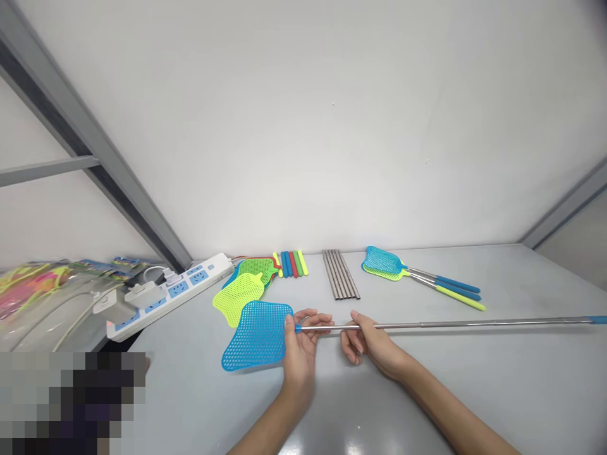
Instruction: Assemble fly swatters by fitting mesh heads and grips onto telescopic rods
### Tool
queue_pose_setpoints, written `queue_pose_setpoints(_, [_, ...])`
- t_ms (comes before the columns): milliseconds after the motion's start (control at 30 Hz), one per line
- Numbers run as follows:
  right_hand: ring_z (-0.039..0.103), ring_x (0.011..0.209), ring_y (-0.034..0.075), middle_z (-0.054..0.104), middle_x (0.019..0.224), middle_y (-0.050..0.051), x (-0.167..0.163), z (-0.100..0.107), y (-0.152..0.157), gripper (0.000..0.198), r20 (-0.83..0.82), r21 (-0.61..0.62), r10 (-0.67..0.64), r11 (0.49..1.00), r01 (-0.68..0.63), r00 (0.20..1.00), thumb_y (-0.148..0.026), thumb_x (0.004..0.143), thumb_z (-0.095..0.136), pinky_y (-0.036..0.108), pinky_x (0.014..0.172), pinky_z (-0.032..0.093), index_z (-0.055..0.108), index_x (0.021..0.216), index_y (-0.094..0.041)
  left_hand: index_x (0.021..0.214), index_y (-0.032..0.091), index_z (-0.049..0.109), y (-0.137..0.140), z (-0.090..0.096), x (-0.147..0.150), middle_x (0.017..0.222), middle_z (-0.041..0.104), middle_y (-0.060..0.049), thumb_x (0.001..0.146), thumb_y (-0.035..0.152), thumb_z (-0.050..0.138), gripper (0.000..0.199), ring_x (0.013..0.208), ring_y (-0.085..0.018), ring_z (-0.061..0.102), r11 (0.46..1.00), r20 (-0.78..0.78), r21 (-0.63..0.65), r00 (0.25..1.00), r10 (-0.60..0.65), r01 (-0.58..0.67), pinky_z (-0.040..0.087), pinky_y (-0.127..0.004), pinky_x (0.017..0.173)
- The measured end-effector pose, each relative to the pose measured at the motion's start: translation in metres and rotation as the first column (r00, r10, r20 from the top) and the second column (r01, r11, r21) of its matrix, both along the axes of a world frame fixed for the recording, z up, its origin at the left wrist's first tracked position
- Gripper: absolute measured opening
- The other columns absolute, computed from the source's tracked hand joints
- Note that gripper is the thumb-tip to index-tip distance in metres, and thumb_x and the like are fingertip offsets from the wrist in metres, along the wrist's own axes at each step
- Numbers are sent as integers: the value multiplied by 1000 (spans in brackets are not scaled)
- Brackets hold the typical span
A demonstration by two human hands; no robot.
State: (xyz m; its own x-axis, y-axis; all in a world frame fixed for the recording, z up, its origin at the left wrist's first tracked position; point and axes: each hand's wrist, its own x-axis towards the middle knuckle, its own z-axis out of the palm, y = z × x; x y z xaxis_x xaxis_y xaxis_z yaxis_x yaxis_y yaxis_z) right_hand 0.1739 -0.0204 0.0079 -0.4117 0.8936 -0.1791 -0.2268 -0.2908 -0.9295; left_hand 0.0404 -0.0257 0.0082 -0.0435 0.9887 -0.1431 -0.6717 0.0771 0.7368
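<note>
A blue fly swatter (258, 335) with a long extended metal rod lies across both hands above the table. My left hand (301, 347) grips it where the mesh head meets the rod, thumb on the head's edge. Farther right, my right hand (365, 338) pinches the rod between thumb and fingers. The rod runs on to a blue handle (596, 320) cut off by the right edge. Behind the left hand lie a yellow-green swatter head (239, 297) and a stack of heads with a green one (258, 268) on top.
Coloured handles (294, 264) and several metal rods (340, 275) lie along the back. Assembled swatters (384, 260) rest at the back right. A power strip (175, 294) with plugged-in chargers (142, 294) and plastic-wrapped packages (42, 297) occupy the left. A wall stands behind the table (535, 278).
</note>
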Motion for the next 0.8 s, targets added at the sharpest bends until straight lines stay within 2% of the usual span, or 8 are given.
queue_pose_setpoints(267, [39,35,9,47,38,2,1,-4,1,54,-21,11,52,999,-51,998,-46,79,23,23,40,32,40,38,-16,74,14,53,-4,-1,4,67,65,-10,75,46,38,35,76,-22,60,1000,58,-8,998,-24,25,40,-36,75])
queue_pose_setpoints(533, [52,39,14,56,46,7,2,-5,3,57,-83,-27,165,985,-168,983,-52,78,19,25,42,37,50,50,-12,75,14,53,-8,0,6,68,65,-10,75,46,38,36,73,-23,60,998,70,-9,996,-59,60,41,-36,72])
queue_pose_setpoints(667, [58,51,17,60,53,11,0,-2,1,60,-133,-70,164,982,-175,977,-50,78,19,32,57,42,56,58,-9,75,14,51,-8,0,6,69,65,-10,77,46,36,35,72,-22,60,997,78,-26,994,-70,73,41,-35,71])
queue_pose_setpoints(800, [60,70,21,63,66,15,-2,1,0,57,-182,-139,139,977,-165,973,-46,80,21,39,76,39,61,70,-7,76,15,51,-8,2,7,69,66,-9,75,47,39,35,74,-23,61,991,116,-88,989,-94,104,44,-37,67])
